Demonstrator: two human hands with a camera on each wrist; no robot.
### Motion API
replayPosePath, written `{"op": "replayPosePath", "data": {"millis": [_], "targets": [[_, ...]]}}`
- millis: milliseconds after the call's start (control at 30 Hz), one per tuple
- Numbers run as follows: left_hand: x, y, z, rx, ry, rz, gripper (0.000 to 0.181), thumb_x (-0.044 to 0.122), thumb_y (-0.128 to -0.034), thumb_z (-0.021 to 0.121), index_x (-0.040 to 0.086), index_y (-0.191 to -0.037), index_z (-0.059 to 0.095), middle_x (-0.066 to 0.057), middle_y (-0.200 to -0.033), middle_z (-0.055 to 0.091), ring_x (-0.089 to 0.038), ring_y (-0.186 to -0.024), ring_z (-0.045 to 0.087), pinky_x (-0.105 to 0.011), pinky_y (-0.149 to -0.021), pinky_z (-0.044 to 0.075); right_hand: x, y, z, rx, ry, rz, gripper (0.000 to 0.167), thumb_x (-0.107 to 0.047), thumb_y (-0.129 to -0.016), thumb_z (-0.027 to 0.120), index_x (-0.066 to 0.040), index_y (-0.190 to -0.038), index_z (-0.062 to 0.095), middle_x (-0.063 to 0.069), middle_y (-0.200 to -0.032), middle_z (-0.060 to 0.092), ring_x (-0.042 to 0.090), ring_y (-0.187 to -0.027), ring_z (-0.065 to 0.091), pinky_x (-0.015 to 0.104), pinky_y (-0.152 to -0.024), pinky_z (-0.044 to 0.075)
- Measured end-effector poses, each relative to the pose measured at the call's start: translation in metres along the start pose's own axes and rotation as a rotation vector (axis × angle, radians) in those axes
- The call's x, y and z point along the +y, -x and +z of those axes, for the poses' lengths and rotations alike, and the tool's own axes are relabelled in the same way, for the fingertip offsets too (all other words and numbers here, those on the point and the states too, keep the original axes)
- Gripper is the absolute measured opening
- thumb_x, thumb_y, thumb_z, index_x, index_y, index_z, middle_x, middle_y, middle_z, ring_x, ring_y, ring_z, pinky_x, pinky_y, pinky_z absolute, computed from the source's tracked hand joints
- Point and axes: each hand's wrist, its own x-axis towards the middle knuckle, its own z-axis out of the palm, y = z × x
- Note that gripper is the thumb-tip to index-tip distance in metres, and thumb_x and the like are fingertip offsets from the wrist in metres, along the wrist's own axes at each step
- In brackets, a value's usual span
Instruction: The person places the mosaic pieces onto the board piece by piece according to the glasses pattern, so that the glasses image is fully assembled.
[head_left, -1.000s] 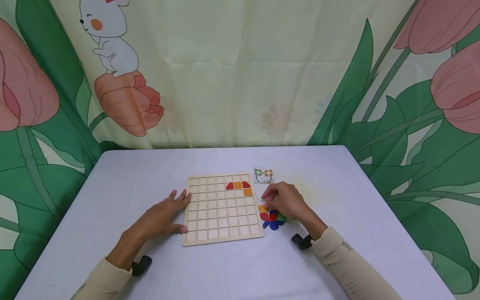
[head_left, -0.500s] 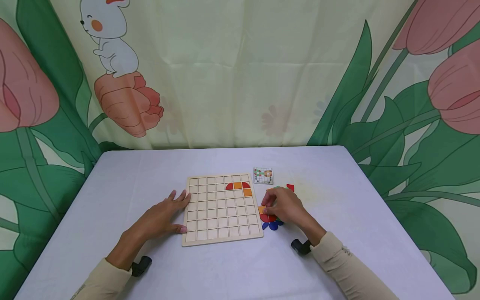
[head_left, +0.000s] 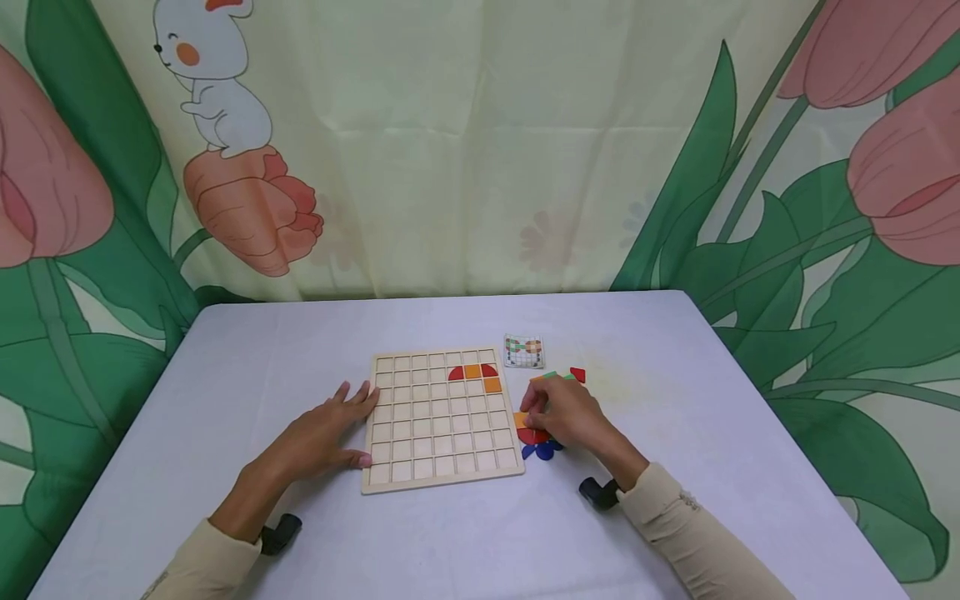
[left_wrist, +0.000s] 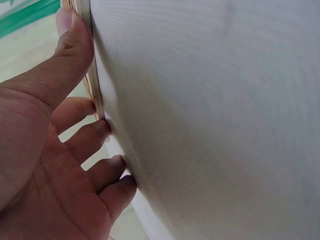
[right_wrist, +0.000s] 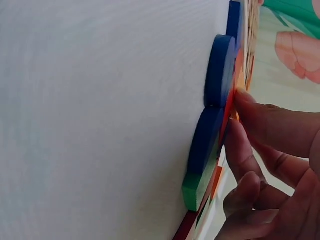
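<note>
- Wooden board (head_left: 423, 447): lies flat on the white cloth (head_left: 420, 550); gridded face up. All clock positions are taken from its centre, with 12 o'clock away from the person.
- Seated tiles: red tile (head_left: 456, 374), orange square (head_left: 472, 372) and second red tile (head_left: 489, 370) form a row toward 1 o'clock; another orange square (head_left: 492, 385) sits in the cell at 6 o'clock of the second red tile.
- Left hand (head_left: 326, 433): at 9 o'clock, fingers spread, grasping nothing; thumb and fingers rest against the board's edge.
- Right hand (head_left: 568, 410): at 3 o'clock, fingers bent, thumb at the loose orange tile (head_left: 520, 420). Whether it grips the tile cannot be told.
- Loose orange tile: lies just beside the board's 3 o'clock edge.
- Blue pieces (head_left: 544, 451): grouped at 4 o'clock, near a red piece (head_left: 532, 437).
- Green piece (right_wrist: 192, 194): touches a blue piece in the right wrist view.
- Red chip (head_left: 577, 374): at 2 o'clock, beyond the right hand.
- Patterned card (head_left: 523, 352): outside the corner between 1 and 2 o'clock.
</note>
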Motion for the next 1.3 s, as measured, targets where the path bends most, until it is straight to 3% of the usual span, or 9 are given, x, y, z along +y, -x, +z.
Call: {"op": "replayPosePath", "data": {"millis": [233, 567, 800, 1133, 1300], "targets": [[-0.004, -0.001, 0.001, 0.007, -0.003, 0.002, 0.109, 0.042, -0.0766, 0.092, 0.01, -0.166, 0.037, -0.018, -0.173, 0.031, -0.056, -0.159, 0.023, -0.074, -0.114, 0.039, -0.001, 0.001, -0.002, 0.01, -0.026, -0.004, 0.018, -0.011, -0.088, 0.088, -0.019, -0.088, 0.072, -0.002, -0.084, 0.067, 0.017, -0.083, 0.061, 0.031, -0.071, 0.047], [-0.003, -0.001, 0.0, 0.006, -0.001, 0.006, 0.107, 0.038, -0.0785, 0.092, 0.009, -0.166, 0.036, -0.018, -0.173, 0.029, -0.055, -0.159, 0.021, -0.074, -0.115, 0.038, -0.001, -0.005, -0.009, 0.059, -0.143, -0.032, 0.016, -0.011, -0.087, 0.089, -0.019, -0.087, 0.075, -0.001, -0.082, 0.07, 0.019, -0.085, 0.061, 0.03, -0.069, 0.05], [-0.001, -0.001, 0.001, 0.0, -0.006, -0.004, 0.108, 0.04, -0.0777, 0.092, 0.01, -0.166, 0.037, -0.018, -0.173, 0.03, -0.055, -0.159, 0.022, -0.075, -0.115, 0.038, -0.017, -0.015, -0.004, 0.084, -0.174, -0.081, 0.015, -0.013, -0.086, 0.09, -0.02, -0.085, 0.076, -0.003, -0.082, 0.071, 0.02, -0.084, 0.06, 0.031, -0.066, 0.048], [-0.002, -0.001, 0.002, 0.004, -0.003, -0.002, 0.108, 0.039, -0.0777, 0.092, 0.01, -0.166, 0.037, -0.018, -0.173, 0.03, -0.054, -0.16, 0.022, -0.075, -0.116, 0.036, -0.038, -0.032, 0.008, 0.087, -0.173, -0.132, 0.016, -0.017, -0.087, 0.09, -0.023, -0.084, 0.075, -0.006, -0.082, 0.071, 0.017, -0.092, 0.063, 0.034, -0.077, 0.048], [-0.002, -0.001, 0.002, 0.0, -0.005, -0.008, 0.108, 0.039, -0.0781, 0.092, 0.01, -0.166, 0.036, -0.018, -0.173, 0.029, -0.055, -0.159, 0.022, -0.074, -0.116, 0.037, -0.05, -0.041, 0.013, 0.06, -0.195, -0.161, 0.017, -0.015, -0.087, 0.089, -0.022, -0.082, 0.074, -0.005, -0.081, 0.071, 0.016, -0.086, 0.063, 0.034, -0.078, 0.048]]}}
